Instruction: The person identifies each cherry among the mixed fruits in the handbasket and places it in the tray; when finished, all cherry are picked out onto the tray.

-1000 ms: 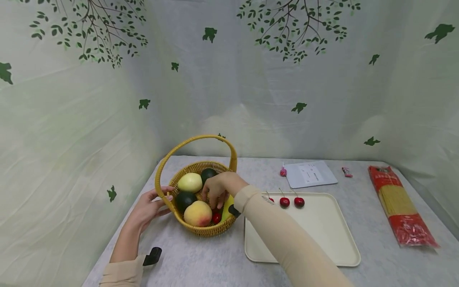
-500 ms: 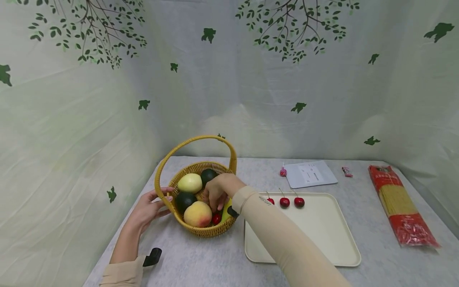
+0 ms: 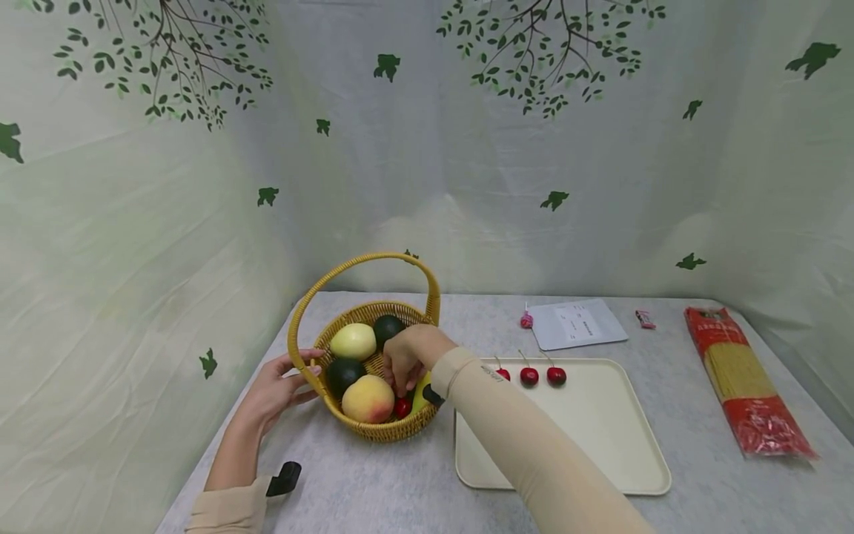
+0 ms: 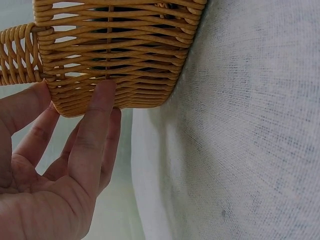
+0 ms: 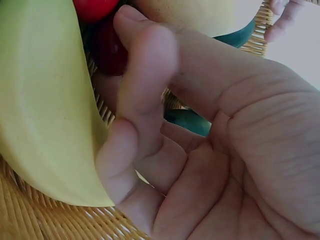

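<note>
A wicker basket (image 3: 383, 430) with an arched handle holds a peach (image 3: 368, 399), a pale yellow-green fruit (image 3: 353, 341), dark green fruits (image 3: 344, 376), a banana (image 5: 45, 100) and red cherries. My left hand (image 3: 283, 386) touches the basket's left side near the handle base, with fingertips against the outer weave in the left wrist view. My right hand (image 3: 415, 357) reaches inside, its fingers curled. In the right wrist view its thumb and fingers pinch a dark red cherry (image 5: 107, 50), partly hidden by them. A brighter red cherry (image 5: 95, 7) lies beside it.
Right of the basket lies a cream tray (image 3: 567, 445), bearing cherries (image 3: 529, 377) along its far edge. Behind it are a wrapped lollipop (image 3: 526, 321), a pale pouch (image 3: 579, 324) and a small wrapped candy (image 3: 645, 320). A red-and-yellow noodle packet (image 3: 747, 382) lies far right.
My right hand has shifted slightly right and down inside the basket. My left hand stays against the basket's side, and the fruit looks unmoved.
</note>
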Demonstrator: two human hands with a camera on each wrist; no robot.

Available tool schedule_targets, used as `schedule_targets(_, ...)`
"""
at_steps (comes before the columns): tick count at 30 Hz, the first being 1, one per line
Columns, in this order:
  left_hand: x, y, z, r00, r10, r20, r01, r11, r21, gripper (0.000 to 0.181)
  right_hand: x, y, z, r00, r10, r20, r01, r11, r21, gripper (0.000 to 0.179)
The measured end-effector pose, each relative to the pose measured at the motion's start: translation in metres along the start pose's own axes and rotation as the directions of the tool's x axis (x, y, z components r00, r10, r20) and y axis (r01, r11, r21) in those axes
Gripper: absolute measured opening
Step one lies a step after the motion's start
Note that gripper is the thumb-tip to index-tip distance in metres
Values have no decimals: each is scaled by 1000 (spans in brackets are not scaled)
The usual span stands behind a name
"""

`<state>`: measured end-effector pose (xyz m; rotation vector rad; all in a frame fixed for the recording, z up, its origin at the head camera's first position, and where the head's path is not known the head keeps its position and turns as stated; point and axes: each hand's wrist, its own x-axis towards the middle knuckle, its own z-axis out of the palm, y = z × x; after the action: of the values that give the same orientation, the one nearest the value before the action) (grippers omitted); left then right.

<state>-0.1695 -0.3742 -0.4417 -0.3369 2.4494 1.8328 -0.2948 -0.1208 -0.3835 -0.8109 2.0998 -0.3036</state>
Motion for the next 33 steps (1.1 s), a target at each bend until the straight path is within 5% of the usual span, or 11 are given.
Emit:
schedule_targets(15,0,-2,0,1000,16,7,-16,1000,-23,47,-9,10,-4,982,-151,-112,145,987,-65,9)
schedule_targets(24,-3,-9,-1,1000,5,-8,-5,1000,-14,43,-23,20,-5,947,-281,-158,248,947,-204,11)
schedule_targets(33,-2,-6,0,999,42,-6,-42,998,-36,43,-49,31,-13,910,-348,-224,307,931,-198,30)
